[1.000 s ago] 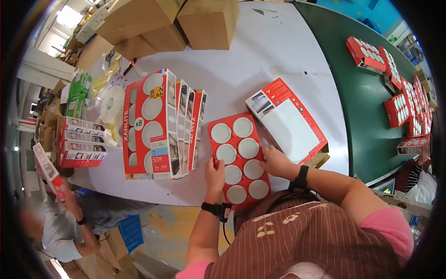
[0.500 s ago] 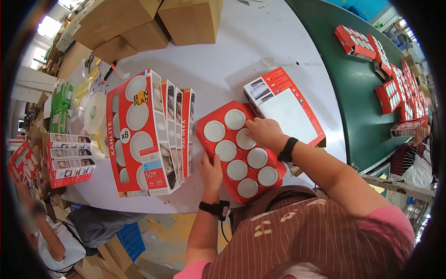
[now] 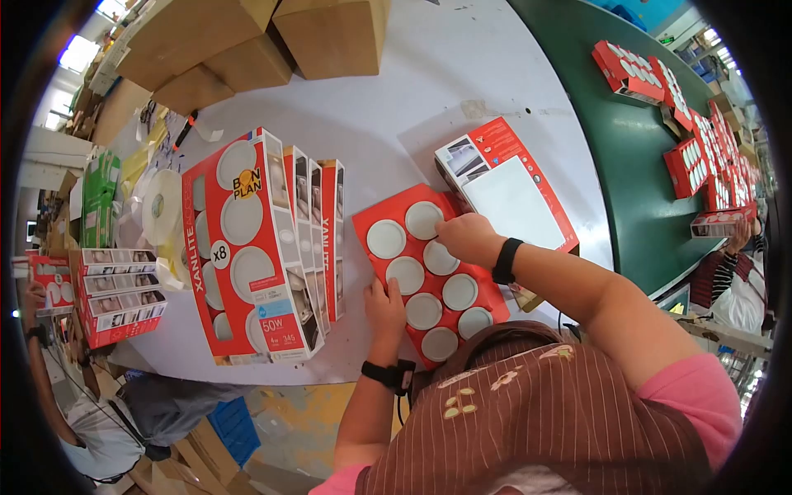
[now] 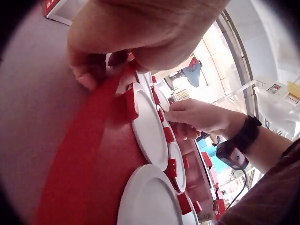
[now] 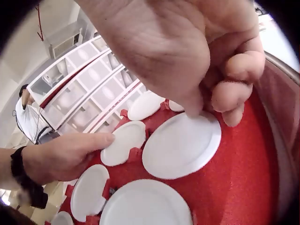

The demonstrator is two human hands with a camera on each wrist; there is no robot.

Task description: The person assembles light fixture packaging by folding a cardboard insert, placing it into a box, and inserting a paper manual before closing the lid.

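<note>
A red card (image 3: pixel 396 206) carrying two columns of round white disc lamps lies in front of me, turned at an angle. At its left edge my left hand (image 3: pixel 386 309) grips the card, the thumb on top. Over the upper right part of the card is my right hand (image 3: pixel 472 238), its thumb and curled fingers at the rim of a white disc lamp (image 5: pixel 183 145). The right wrist view shows the thumb tip on that rim, with the fingertips close beside it. Small red card tabs (image 4: pixel 132 102) stand up around the lamps.
Red-and-white lamp boxes (image 3: pixel 239 247) stand in a row to the left. Behind the card lies another box (image 3: pixel 528 190), white panel upward. Brown cartons (image 3: pixel 330 37) sit at the back. More filled red packs (image 3: pixel 685 165) lie on the green surface at right. A tape roll (image 3: pixel 161 206) is far left.
My right hand has moved from the card's right edge up to a lamp in the right column. The card has turned slightly. My left hand still holds its left edge.
</note>
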